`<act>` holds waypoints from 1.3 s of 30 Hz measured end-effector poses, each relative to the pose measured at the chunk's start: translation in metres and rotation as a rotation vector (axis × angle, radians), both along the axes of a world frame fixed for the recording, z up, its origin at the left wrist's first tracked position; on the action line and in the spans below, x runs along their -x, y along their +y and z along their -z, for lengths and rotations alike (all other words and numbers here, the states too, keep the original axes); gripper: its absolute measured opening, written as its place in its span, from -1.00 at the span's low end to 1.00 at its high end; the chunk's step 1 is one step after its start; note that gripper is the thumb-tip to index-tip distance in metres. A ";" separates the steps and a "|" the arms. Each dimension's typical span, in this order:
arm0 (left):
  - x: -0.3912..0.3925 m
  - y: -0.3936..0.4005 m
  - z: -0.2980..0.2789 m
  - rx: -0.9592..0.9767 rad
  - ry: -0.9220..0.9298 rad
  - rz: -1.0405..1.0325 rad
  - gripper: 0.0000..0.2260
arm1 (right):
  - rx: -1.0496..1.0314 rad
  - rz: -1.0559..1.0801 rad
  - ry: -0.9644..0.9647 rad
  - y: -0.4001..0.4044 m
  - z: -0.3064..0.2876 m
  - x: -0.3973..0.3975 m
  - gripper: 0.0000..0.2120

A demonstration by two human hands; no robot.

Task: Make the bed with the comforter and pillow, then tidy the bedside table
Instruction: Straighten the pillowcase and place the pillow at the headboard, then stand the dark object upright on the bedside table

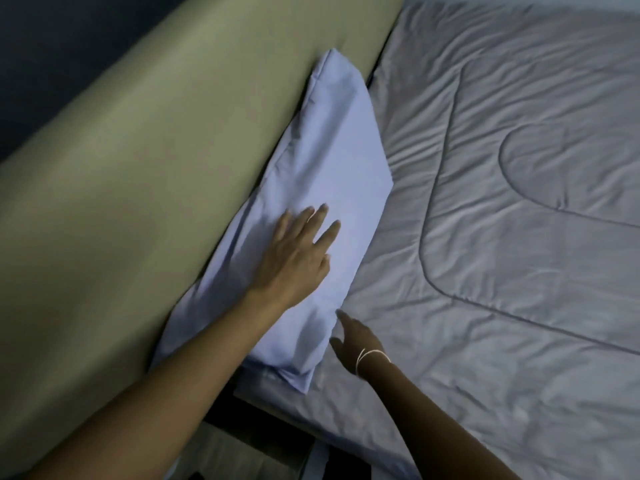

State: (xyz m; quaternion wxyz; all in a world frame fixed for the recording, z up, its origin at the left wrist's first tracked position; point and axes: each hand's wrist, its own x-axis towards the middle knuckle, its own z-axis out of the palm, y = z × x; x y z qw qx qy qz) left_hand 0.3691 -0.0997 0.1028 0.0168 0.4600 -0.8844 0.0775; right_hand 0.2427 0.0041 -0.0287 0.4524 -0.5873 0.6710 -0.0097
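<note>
A pale blue pillow (pixel 325 161) lies along the head of the bed, leaning against the olive headboard (pixel 145 161). My left hand (pixel 298 254) rests flat on the pillow's near half, fingers spread, holding nothing. My right hand (pixel 353 337), with thin bracelets at the wrist, is at the pillow's near edge where it meets the comforter, fingers apart and touching the fabric. The grey quilted comforter (pixel 502 237) is spread flat over the bed, wrinkled, with stitched curved lines.
The bed's near edge runs along the bottom middle, with a dark gap and part of some furniture (pixel 242 448) below it. A dark wall (pixel 52 46) is above the headboard at the top left.
</note>
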 end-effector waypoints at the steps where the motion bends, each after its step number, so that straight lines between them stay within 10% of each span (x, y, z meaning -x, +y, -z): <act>1: -0.002 -0.010 0.012 -0.027 -0.072 -0.012 -0.50 | 0.033 0.025 -0.016 -0.006 -0.005 0.003 -0.38; 12: -0.068 0.048 0.046 -0.038 -0.224 -0.033 -0.45 | 0.106 0.023 0.121 -0.010 -0.044 0.008 -0.25; 25: -0.004 0.070 -0.010 -0.085 -0.010 -0.332 -0.39 | 0.446 0.042 0.466 -0.008 -0.147 0.073 -0.33; 39: 0.055 0.201 -0.034 -0.075 0.102 -0.663 -0.39 | 0.593 -0.190 0.431 0.074 -0.172 0.157 -0.30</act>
